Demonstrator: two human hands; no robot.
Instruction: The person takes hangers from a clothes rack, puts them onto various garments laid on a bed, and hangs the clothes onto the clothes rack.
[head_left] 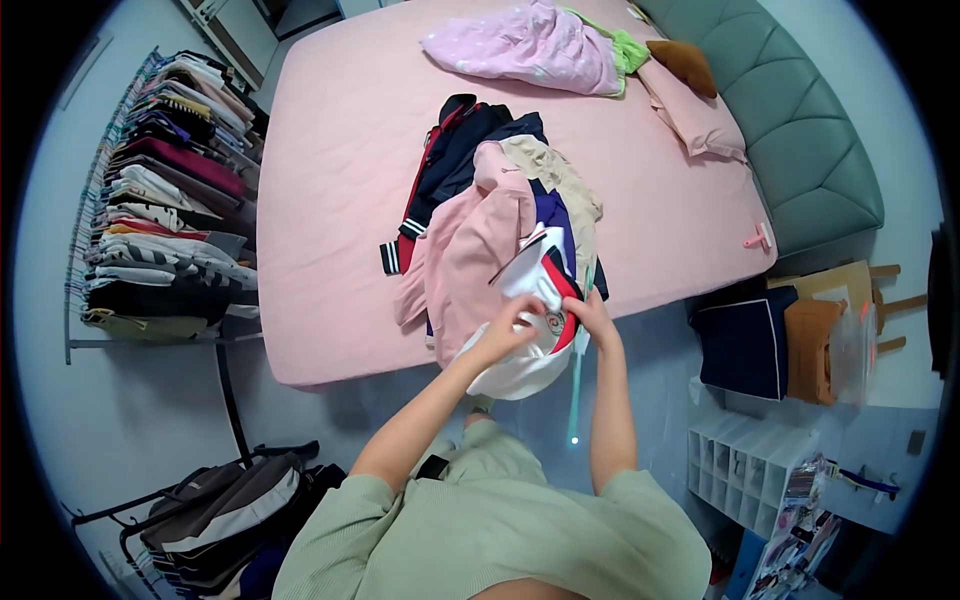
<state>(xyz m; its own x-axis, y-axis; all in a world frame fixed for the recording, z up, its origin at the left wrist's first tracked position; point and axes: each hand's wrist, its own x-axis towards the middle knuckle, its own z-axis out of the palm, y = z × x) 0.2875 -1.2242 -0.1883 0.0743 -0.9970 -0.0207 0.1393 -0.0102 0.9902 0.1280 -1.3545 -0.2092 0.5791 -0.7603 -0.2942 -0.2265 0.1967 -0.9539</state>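
A white jacket (520, 372) with red and navy trim and a round badge hangs in front of me at the bed's edge. My right hand (592, 316) is closed on its trimmed edge, beside a thin teal clothes hanger (576, 395) seen nearly edge-on. Over the white fabric, my left hand (508, 328) has its fingers bent and apart, touching the jacket near the badge. Just beyond lies a pink garment (475, 235) on a pile. A navy jacket (455, 165) with red and striped cuffs, a beige garment (560, 175) and a purple one (553, 222) are partly covered there.
The pile rests on a bed with a pink sheet (335, 190). A pink dotted blanket (525, 45) and pillow (690, 115) are near the headboard (800, 110). Left stands a rack of hung clothes (175, 200); bags (230, 510) hang lower left. Right are storage boxes (745, 345) and a white organizer (740, 465).
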